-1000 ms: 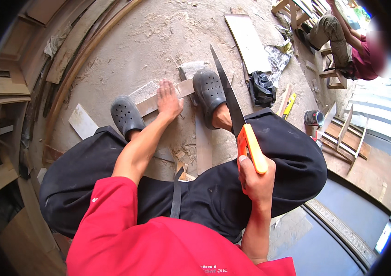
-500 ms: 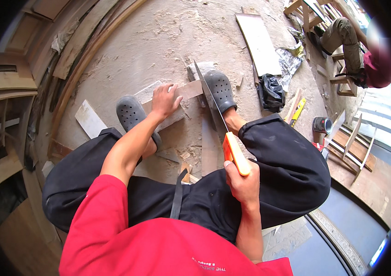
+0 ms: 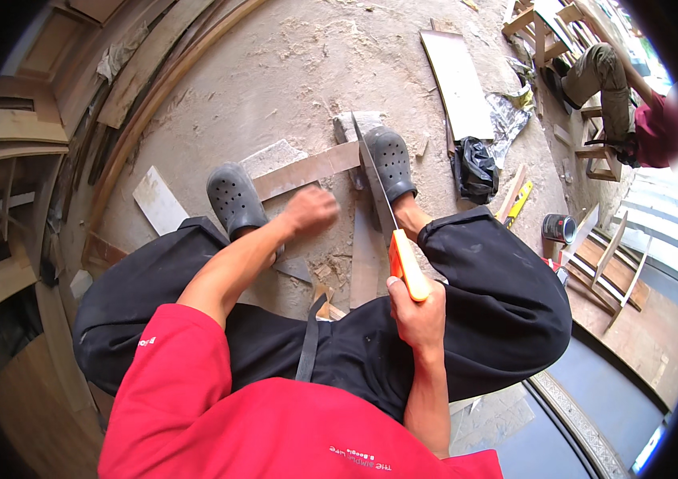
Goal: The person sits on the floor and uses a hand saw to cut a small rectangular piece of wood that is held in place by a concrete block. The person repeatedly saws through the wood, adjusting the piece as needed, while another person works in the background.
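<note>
My right hand (image 3: 419,315) is wrapped round the orange and yellow handle of a handsaw (image 3: 378,182). The blade points away from me, passing over the inner side of my right grey clog (image 3: 392,160). A short wood strip (image 3: 307,170) lies across between my feet, its right end beside the blade. My left hand (image 3: 313,211) is just nearer to me than the strip and apart from it; motion smears its fingers, which look curled. Under the blade, a longer flat board (image 3: 365,259) runs toward my lap. My left clog (image 3: 235,197) stands at the strip's left end.
Offcuts such as a pale board (image 3: 159,201) lie on the dusty floor. Farther right are a white panel (image 3: 459,84), a black plastic bag (image 3: 475,172), a yellow tool (image 3: 519,203) and a can (image 3: 559,227). Another person (image 3: 606,80) sits at the far right. Wooden furniture (image 3: 19,128) lines the left.
My left hand has come off the wood strip and drawn back toward me, its spread fingers now curled and blurred. The handsaw has hardly moved in my right hand.
</note>
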Demonstrator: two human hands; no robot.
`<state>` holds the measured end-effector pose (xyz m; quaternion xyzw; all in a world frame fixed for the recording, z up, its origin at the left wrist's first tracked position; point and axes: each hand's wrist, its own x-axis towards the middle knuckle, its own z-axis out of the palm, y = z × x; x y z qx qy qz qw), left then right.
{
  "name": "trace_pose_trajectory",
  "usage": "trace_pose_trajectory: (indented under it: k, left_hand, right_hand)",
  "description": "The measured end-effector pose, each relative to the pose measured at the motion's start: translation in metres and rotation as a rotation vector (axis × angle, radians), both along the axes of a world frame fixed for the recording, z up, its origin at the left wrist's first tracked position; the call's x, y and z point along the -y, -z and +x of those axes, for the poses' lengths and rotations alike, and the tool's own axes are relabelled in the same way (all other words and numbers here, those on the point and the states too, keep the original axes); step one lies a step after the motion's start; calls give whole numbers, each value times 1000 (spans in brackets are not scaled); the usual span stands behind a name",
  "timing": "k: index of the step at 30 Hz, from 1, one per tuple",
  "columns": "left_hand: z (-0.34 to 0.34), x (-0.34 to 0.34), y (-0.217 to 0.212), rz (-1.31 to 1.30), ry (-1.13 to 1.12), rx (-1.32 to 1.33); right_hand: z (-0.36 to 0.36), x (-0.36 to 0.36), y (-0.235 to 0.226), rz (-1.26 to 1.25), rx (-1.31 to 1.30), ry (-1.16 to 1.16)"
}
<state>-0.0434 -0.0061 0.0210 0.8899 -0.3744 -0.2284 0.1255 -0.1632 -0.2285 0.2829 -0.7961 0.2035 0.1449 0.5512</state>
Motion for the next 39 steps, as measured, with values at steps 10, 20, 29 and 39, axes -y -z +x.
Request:
trace_pose_trajectory:
  k: [10, 20, 29, 39]
  left_hand:
    - [38, -18, 13, 222, -744, -77]
    - [38, -17, 19, 142, -765, -230]
    - [35, -15, 22, 135, -793, -185]
    - [38, -15, 26, 165, -798, -185]
  right_hand:
    - [8, -18, 11, -166, 17, -167]
    - [-9, -14, 13, -194, -59, -218]
    - [-15, -38, 12, -207, -8, -350]
    - [-15, -16, 12, -202, -89, -233]
